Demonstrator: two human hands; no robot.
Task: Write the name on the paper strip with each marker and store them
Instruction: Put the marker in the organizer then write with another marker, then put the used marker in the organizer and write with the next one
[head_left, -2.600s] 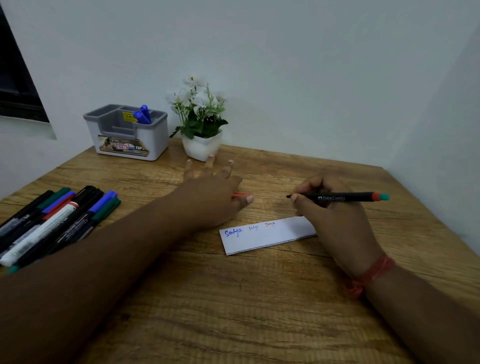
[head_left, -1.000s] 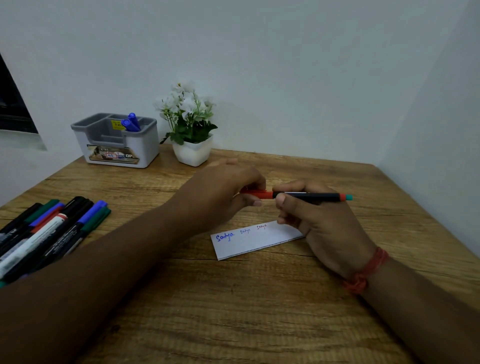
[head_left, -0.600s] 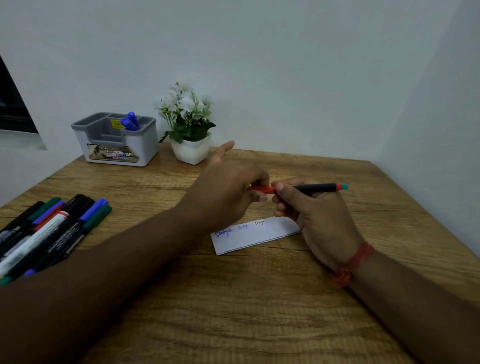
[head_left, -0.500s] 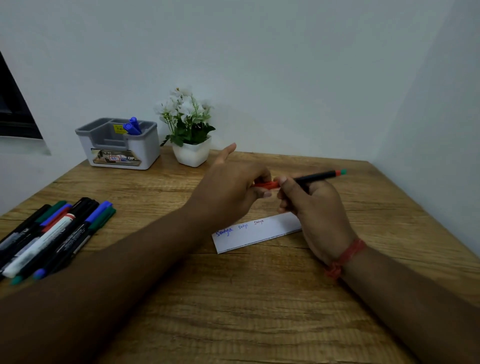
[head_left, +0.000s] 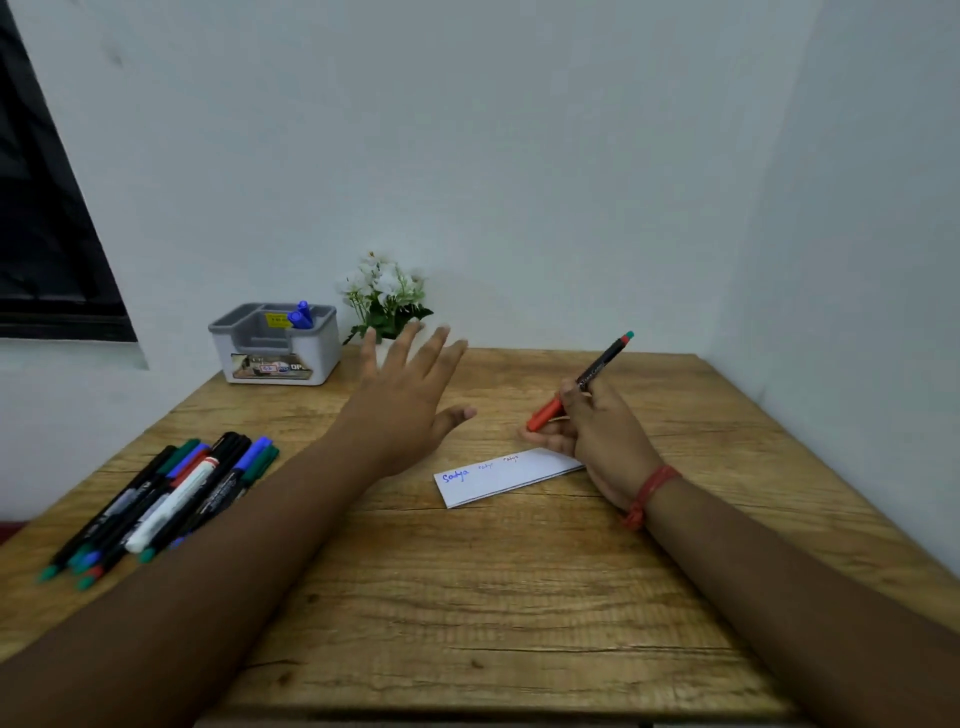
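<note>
A white paper strip lies on the wooden table, with three small written names near its left end. My right hand grips a black marker with a red cap, cap end pointing down-left, just above the strip's right end. My left hand hovers over the table with fingers spread, left of the marker and apart from it, holding nothing. A bunch of several markers lies at the table's left side. The grey and white organiser at the back left holds two blue markers.
A small white pot of white flowers stands at the back, right of the organiser and behind my left hand. White walls close the back and right sides. A dark window frame is at the far left.
My left hand has let go of the red cap end and opened, moving away left. My right hand has tilted the capped marker so its rear end points up-right.
</note>
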